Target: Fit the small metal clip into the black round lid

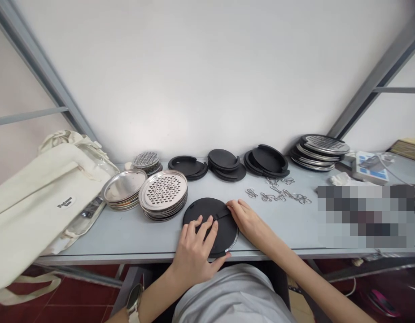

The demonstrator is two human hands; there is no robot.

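Observation:
A black round plastic cover [212,229] lies near the front edge of the table, with a thin silver metal rim showing at its lower right. My left hand [197,253] rests over its near left part, bent fingertips spread on top and thumb against the near rim. On the upper right edge, my right hand [246,220] grips beside a raised strip, fingers closed together. What lies under the cover is mostly hidden. Left of it stands a stack of round metal grater plates [163,190]. Small bent wire clips [277,193] are scattered behind my right hand.
Plain metal discs [124,186] and smaller grater plates [146,161] stand at left. Black round covers [224,161] lie along the wall. A stack of grater discs in black holders [320,150] stands back right, near a scale [370,168]. A cream bag [55,193] leans at left.

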